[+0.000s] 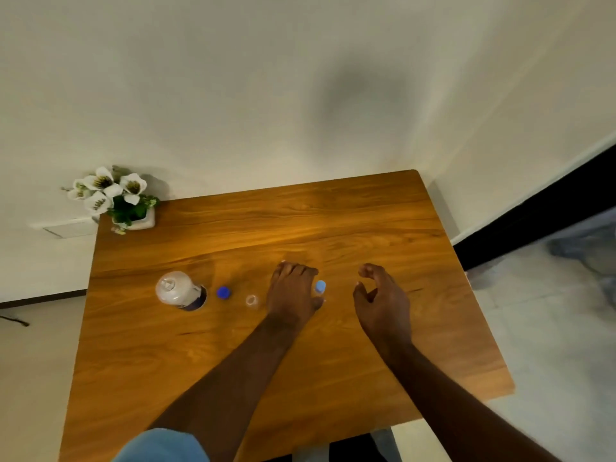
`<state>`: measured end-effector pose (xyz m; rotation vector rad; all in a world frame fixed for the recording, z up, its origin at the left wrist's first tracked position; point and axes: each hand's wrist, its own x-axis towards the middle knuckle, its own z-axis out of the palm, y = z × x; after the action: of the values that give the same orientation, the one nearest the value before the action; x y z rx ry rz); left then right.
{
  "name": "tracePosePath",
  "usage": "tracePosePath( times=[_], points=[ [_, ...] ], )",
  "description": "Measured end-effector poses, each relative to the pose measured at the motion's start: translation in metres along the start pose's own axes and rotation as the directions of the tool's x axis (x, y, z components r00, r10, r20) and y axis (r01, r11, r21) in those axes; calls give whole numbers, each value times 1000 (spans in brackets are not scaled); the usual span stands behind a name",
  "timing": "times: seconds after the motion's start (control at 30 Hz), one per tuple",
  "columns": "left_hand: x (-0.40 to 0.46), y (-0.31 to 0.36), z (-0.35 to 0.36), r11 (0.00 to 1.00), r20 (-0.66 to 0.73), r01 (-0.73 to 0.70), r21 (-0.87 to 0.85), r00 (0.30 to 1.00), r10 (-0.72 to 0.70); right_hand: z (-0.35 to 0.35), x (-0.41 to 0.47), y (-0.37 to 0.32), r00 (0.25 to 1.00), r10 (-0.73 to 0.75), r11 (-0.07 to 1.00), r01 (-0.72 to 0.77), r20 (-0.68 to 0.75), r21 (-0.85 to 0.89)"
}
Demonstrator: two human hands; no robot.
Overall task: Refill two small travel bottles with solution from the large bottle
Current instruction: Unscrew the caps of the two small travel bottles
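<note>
Three containers stand in a row on the wood-grain tabletop (300,378): the large bottle (178,290), translucent white and uncapped, then a dark blue cap (223,292) and a small clear open bottle (251,300) whose contents I cannot tell. The left hand (293,290) curls its grip over a light-blue-capped small bottle (320,287). The right hand (380,295) hovers beside it, fingers loosely curled, gripping nothing.
</note>
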<state>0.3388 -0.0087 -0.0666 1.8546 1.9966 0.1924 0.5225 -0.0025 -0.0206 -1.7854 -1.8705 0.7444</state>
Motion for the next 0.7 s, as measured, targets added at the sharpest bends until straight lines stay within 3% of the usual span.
tracePosePath(
  times=[0.2, 0.33, 0.53, 0.7],
  points=[
    [8, 6, 12, 997, -19, 50, 53, 999, -49, -8, -1, 24, 997, 47, 999, -48, 60, 6],
    [10, 9, 9, 998, -103, 59, -6, 993, -59, -16, 6, 27, 995, 29, 999, -31, 96, 15],
    [23, 32, -42, 977, -163, 82, -196, 980, -115, -37, 41, -16, 960, -209, 976, 194, 184, 99],
    [38, 65, -136, 980, -333, -53, -192, 943, -14, -87, 94, -111, 858, -461, 887, 448, 227, 110]
  ],
)
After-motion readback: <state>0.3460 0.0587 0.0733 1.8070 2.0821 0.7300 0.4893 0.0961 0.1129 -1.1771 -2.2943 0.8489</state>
